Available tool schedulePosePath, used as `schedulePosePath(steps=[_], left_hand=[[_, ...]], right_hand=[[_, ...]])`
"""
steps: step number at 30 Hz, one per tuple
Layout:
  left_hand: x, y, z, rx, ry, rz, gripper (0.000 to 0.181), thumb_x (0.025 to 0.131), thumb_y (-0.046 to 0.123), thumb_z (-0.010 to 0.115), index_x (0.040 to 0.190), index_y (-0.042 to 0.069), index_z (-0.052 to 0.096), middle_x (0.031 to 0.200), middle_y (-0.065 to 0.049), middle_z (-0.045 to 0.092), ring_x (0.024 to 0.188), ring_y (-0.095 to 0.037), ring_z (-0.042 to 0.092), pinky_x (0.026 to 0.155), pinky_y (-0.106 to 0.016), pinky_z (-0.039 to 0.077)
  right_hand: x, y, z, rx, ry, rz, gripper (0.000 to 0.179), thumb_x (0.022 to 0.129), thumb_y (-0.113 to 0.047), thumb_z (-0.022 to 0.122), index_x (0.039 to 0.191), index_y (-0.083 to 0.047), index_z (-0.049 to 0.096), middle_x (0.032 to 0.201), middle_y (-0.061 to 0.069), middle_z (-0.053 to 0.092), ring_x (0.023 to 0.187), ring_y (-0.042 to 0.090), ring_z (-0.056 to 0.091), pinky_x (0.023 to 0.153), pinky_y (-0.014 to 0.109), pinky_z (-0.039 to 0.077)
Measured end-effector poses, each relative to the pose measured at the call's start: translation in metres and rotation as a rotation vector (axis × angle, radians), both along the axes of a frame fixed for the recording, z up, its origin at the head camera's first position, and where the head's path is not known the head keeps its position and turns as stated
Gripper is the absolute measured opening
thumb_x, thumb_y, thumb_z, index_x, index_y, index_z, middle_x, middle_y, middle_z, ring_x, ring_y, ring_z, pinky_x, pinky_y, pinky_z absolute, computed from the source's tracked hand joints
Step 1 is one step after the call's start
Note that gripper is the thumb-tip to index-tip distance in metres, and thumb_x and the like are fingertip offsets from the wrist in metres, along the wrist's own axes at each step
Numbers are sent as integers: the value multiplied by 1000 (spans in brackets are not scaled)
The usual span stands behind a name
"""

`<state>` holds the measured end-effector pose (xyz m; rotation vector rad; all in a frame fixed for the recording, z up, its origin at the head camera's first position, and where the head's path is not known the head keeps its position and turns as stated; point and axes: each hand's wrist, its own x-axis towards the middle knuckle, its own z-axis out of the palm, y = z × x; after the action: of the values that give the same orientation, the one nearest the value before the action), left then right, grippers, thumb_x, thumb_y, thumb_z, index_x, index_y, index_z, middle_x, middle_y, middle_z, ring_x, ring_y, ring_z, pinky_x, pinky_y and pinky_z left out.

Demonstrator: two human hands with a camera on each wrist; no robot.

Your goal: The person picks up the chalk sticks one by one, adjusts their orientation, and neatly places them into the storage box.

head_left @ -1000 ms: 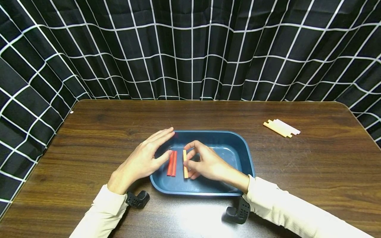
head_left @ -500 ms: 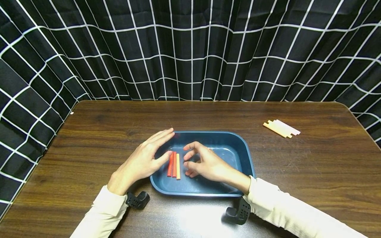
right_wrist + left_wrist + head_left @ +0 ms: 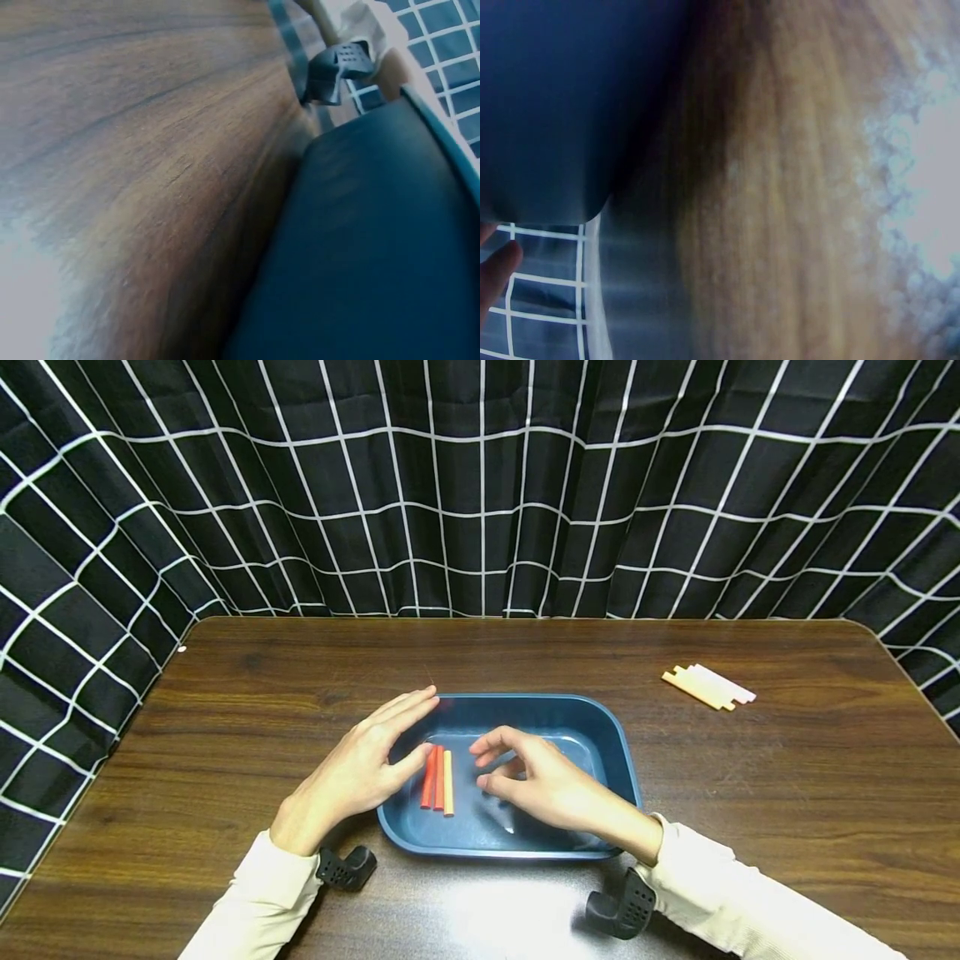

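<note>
Inside the blue tray (image 3: 517, 855), two red chalk sticks (image 3: 438, 785) and a pale orange chalk stick (image 3: 448, 783) lie side by side near the left end. My left hand (image 3: 367, 764) rests over the tray's left rim, fingers extended, its thumb tip at the top of the leftmost red stick. Above the tray's middle is my right hand (image 3: 551, 781), fingers loosely bent, holding nothing and apart from the sticks. In the left wrist view the tray's outer wall (image 3: 555, 112) blocks most of the hand; only fingertips (image 3: 502, 262) show at the edge. The right wrist view shows the tray's side (image 3: 375, 247).
More chalk sticks, yellow (image 3: 697, 687) and pale pink (image 3: 726, 683), lie in a bunch at the back right of the wooden table (image 3: 787, 777). A black curtain with a white grid (image 3: 480, 485) hangs behind the table.
My right hand set the orange chalk stick down beside the red ones and let go of it. That hand has since drawn back to the right. My left hand has stayed put.
</note>
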<state>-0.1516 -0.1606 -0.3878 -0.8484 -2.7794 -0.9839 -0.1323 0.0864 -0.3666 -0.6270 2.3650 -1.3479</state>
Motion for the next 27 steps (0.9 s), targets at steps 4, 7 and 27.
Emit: schedulePosePath(steps=[4, 7, 27], left_hand=[[0, 0, 0, 2, -1, 1, 56, 93, 20, 68, 145, 9, 51, 154, -6, 46, 146, -28, 40, 121, -47, 32], [0, 0, -1, 0, -7, 6, 57, 93, 20, 68, 145, 10, 50, 155, -5, 46, 146, -26, 39, 121, -47, 32], [-2, 0, -1, 9, 35, -14, 54, 93, 18, 67, 144, 6, 52, 153, -7, 48, 144, -28, 42, 121, -44, 33]], right_hand=[[3, 13, 5, -8, 32, 12, 30, 93, -9, 65, 121, 1, 60, 117, 18, 68, 99, 23, 71, 79, 26, 58], [4, 22, 11, -12, 57, 9, 29, 93, -11, 65, 120, 0, 61, 117, 18, 68, 99, 21, 71, 80, 27, 59], [10, 69, 30, 5, 102, -48, 28, 95, -15, 66, 121, -6, 63, 118, 14, 67, 101, 14, 69, 82, 25, 58]])
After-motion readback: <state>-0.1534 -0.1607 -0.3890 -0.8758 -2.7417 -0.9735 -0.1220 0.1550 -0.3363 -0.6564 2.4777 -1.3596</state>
